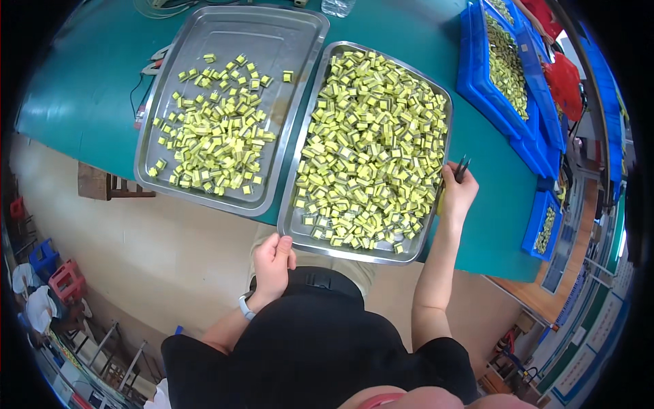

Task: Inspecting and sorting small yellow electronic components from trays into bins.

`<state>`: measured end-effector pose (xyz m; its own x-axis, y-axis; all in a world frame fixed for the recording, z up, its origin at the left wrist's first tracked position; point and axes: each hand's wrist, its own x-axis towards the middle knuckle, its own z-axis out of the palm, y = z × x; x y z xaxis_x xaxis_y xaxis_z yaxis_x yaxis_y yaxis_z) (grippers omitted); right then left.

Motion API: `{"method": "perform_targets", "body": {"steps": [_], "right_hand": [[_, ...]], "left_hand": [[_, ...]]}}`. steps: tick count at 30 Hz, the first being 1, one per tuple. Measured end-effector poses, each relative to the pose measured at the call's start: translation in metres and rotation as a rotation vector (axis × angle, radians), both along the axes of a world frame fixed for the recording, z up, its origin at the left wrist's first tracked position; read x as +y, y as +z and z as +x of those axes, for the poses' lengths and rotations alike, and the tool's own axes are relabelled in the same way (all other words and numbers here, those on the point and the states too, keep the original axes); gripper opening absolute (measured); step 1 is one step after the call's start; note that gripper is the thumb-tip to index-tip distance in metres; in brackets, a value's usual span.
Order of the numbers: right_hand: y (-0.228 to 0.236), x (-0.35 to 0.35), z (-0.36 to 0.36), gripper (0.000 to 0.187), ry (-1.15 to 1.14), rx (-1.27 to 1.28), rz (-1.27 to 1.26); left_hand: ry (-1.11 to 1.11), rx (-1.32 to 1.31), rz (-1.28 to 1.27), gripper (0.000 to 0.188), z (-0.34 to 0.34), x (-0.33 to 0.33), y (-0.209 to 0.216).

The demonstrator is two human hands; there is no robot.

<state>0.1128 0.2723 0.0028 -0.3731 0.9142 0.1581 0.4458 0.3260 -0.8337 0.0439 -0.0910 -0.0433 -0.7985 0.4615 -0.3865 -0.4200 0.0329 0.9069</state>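
Observation:
A full metal tray [298,230] lies in front of me, its near edge at the table's front edge. It is heaped with small yellow-and-grey electronic parts [371,146] that look like little transformers. My left hand [272,264] is closed at the tray's near left corner, thumb on the rim. Along the right side, my right hand [461,196] grips dark tweezers [464,165], whose tips stick out past the fingers; those fingers also rest at the tray rim. To the left, a second metal tray [262,34] carries a smaller pile of the same parts [218,136].
Blue plastic bins [477,75] with more parts stand at the right of the green table [392,27]. A small blue box [541,225] sits at the table's right end. Cables and tools lie beyond the left tray. Stools [67,279] and a wooden seat [95,183] are on the floor at left.

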Motion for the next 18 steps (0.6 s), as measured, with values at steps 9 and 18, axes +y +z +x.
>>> {"method": "perform_targets", "body": {"steps": [9,18], "right_hand": [[0.007,-0.001,-0.003,0.017,-0.055,-0.084,-0.085],[0.008,-0.022,-0.001,0.027,-0.087,-0.03,-0.043]], "left_hand": [[-0.019,0.008,-0.129,0.035,-0.028,0.007,0.049],[-0.444,0.107,-0.438,0.029,-0.058,-0.014,0.072]]}}
